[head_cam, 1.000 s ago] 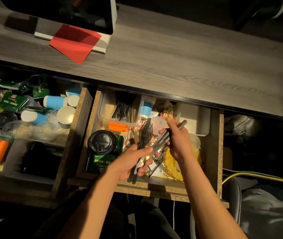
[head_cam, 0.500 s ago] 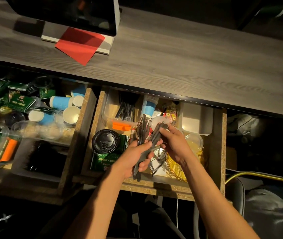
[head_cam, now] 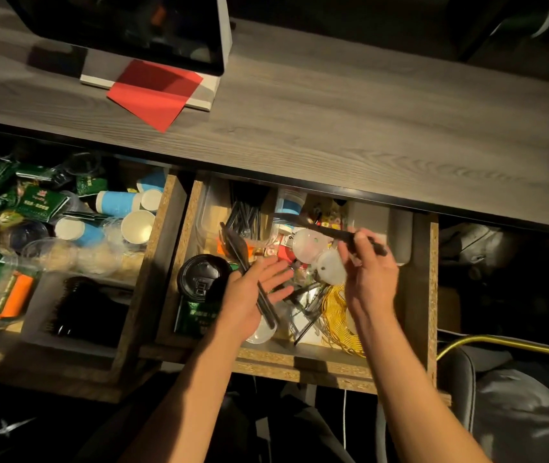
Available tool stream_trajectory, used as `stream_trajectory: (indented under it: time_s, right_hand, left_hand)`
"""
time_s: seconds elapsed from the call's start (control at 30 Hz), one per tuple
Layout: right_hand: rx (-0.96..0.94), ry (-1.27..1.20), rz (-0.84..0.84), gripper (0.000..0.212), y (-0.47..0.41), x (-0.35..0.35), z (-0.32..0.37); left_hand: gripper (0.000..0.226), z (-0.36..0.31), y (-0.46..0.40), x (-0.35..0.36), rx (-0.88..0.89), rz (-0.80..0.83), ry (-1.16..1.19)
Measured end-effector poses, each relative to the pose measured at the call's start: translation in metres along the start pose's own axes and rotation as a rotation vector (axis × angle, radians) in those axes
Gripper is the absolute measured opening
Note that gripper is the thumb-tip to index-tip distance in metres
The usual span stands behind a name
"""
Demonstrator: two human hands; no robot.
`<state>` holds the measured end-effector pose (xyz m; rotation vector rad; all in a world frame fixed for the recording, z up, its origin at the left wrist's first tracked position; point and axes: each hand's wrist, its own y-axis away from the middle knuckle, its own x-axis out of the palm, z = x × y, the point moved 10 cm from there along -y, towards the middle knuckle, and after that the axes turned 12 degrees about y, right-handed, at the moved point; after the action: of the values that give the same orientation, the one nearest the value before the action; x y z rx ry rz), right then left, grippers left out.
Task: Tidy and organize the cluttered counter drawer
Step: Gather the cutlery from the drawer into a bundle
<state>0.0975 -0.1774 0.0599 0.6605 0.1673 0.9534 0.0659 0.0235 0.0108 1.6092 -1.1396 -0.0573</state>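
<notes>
Over the open drawer (head_cam: 431, 295), cutlery sorting: right hand (head_cam: 368, 269) pinches a black fork (head_cam: 319, 227), which next joins the utensils (head_cam: 249, 272) across the spread left hand (head_cam: 253, 292)

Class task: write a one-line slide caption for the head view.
Left hand cradles black cutlery while right hand lifts a fork.

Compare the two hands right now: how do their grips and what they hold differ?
The left hand lies palm up with fingers spread, a bundle of black cutlery resting across it; the right hand pinches a single black fork. The bundle points away from the person; the fork lies crosswise, tines to the left. Both hands are over the right drawer.
</notes>
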Motion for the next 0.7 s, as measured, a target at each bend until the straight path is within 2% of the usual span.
stream_trajectory:
  time_s: [0.13,0.23,0.33,0.43,0.5,0.6,0.7]
  right_hand:
    - [0.042,0.069,0.061,0.011,0.021,0.026,-0.045]
    - [-0.074,0.342,0.06,0.02,0.026,0.029,-0.054]
    - [-0.135,0.51,0.118,0.02,0.028,0.034,-0.066]
    - [-0.153,0.504,0.175,0.011,0.029,0.043,-0.076]
    - [0.01,0.384,0.161,0.02,0.026,0.047,-0.091]
    - [0.293,0.19,0.243,0.036,0.032,0.068,-0.125]
    - [0.422,0.109,0.278,0.047,0.029,0.074,-0.146]
  left_hand:
    - [0.035,0.009,-0.006,0.026,-0.016,-0.009,0.139]
    - [0.036,0.004,-0.014,0.031,-0.012,-0.01,0.294]
    - [0.02,-0.004,-0.019,0.021,0.035,-0.081,0.377]
    - [0.01,-0.019,-0.022,0.006,0.161,-0.136,0.455]
    - [0.013,-0.025,-0.023,-0.003,0.235,-0.169,0.436]
    - [0.019,-0.02,-0.022,-0.008,0.265,-0.184,0.339]
    - [0.03,-0.014,-0.024,-0.018,0.234,-0.199,0.291]
